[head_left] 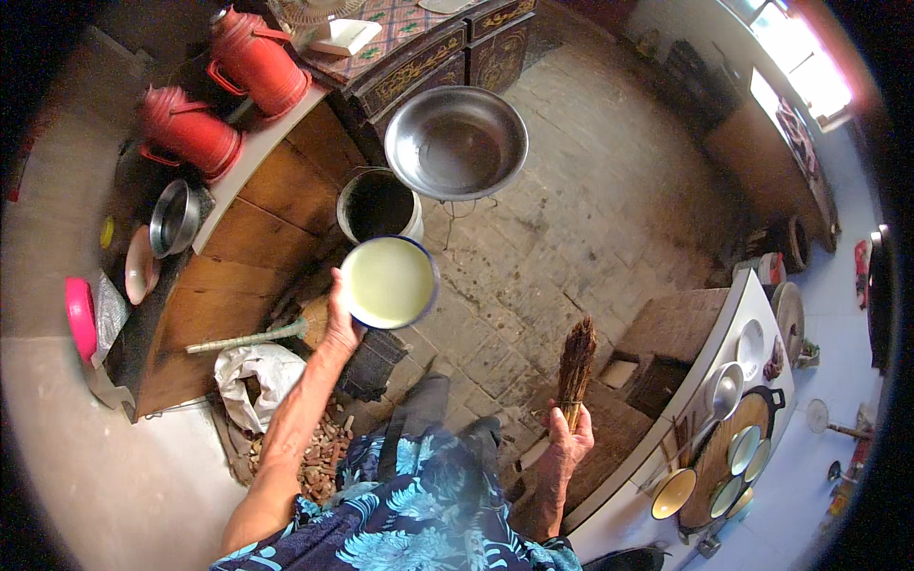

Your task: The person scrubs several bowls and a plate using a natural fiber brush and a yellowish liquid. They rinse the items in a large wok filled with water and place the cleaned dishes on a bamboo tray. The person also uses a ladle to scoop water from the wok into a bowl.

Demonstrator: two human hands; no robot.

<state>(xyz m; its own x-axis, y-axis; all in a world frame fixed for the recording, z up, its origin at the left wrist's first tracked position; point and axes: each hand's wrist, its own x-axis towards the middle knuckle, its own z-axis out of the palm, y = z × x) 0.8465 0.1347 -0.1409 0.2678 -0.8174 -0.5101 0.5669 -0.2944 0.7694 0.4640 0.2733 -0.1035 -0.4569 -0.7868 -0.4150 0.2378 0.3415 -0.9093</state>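
In my left hand [341, 325] is a blue-rimmed bowl [390, 283], held level by its left side with the thumb at the rim. Its inside looks pale yellow-green; whether that is liquid or the bowl's own lining I cannot tell. My right hand [570, 437] grips the bound lower end of a brown twig whisk brush [577, 362], bristles pointing away from me. Just beyond the bowl stands a bucket [378, 207] with a dark inside. A wide steel basin [457, 143] sits on a thin wire stand [451, 218] past the bucket.
Two red thermos flasks [260, 68] [189, 135] and a metal bowl [176, 218] line the left ledge. Below lie a broom [250, 339], a white sack [260, 378] and corncob pieces [314, 457]. The right counter [614, 492] holds a ladle [725, 392], a wooden board [707, 464] and several enamel bowls [745, 450].
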